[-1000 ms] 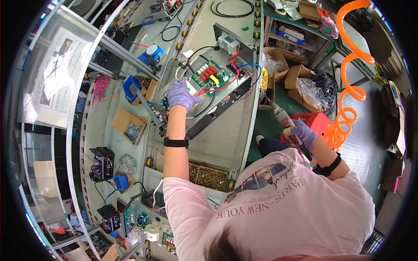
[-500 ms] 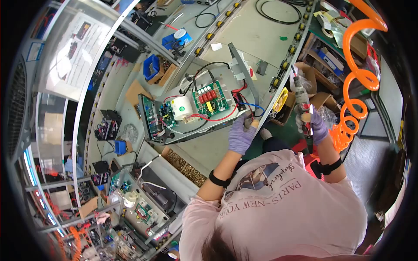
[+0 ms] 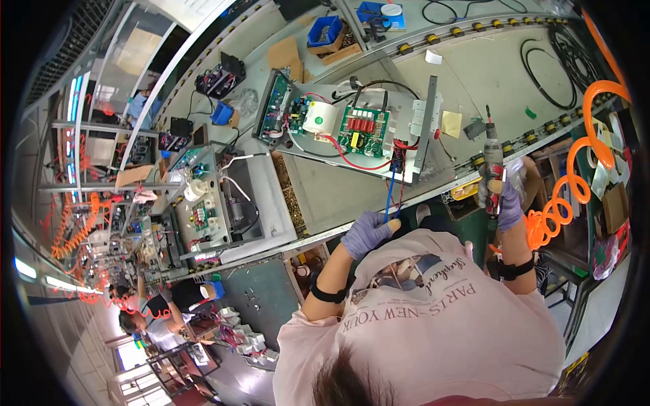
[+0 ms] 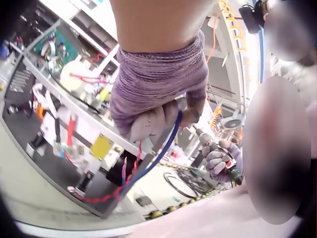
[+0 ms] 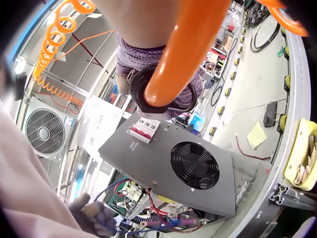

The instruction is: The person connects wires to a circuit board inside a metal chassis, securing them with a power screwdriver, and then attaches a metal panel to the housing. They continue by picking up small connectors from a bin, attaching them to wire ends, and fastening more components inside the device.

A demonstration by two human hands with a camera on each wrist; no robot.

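Note:
In the head view my gloved left hand (image 3: 367, 233) is just off the bench's near edge, its fingers curled on a blue wire (image 3: 389, 196). The wire runs taut to the near right corner of an open metal chassis (image 3: 325, 150), next to a twisted red wire. Inside the chassis are a green circuit board (image 3: 363, 139) and a white round part (image 3: 319, 117). The right wrist view shows its grey end panel (image 5: 163, 158) with a black fan (image 5: 194, 165) and a breaker switch (image 5: 144, 130). My gloved right hand (image 3: 510, 208) grips a power screwdriver (image 3: 493, 159), bit upward, right of the chassis.
An orange coiled hose (image 3: 572, 183) hangs at the right. On the left stands a second open chassis (image 3: 210, 203). Rollers (image 3: 460, 30) line the bench, with black cable coils (image 3: 569, 68) at the far right. Another person (image 3: 159, 325) is at the lower left.
My left hand has left the chassis's left part, come to its near right corner, and drawn the blue wire towards my body. The right hand has raised the screwdriver upright. The head view has turned.

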